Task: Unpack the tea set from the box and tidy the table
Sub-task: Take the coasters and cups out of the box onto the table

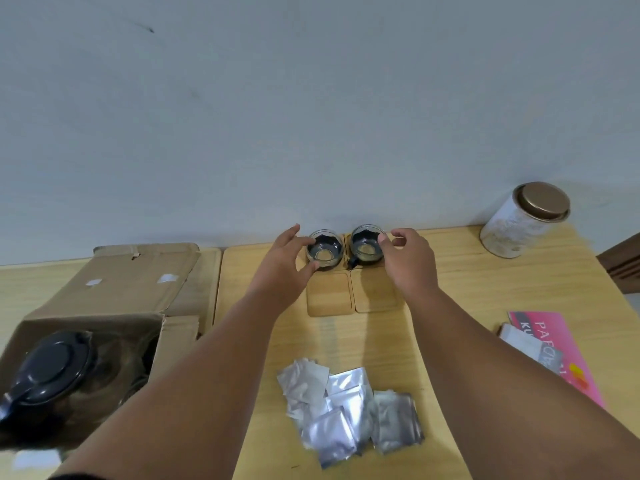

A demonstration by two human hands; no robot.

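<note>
Two small glass cups with dark bases stand side by side on wooden coasters near the wall: the left cup (324, 250) and the right cup (367, 246). My left hand (284, 263) curls around the left cup, thumb and fingers touching its rim and side. At the right cup's right edge, the fingertips of my right hand (408, 259) rest on the rim. Two more wooden coasters (330, 296) lie bare just in front of the cups. The open cardboard box (104, 306) sits at the left with a black-lidded teapot (52, 368) inside.
A pile of silver foil sachets (349, 407) lies near the front of the wooden table (467, 282). A white tin with a bronze lid (523, 220) stands at the back right. A pink leaflet (557, 351) lies at the right edge.
</note>
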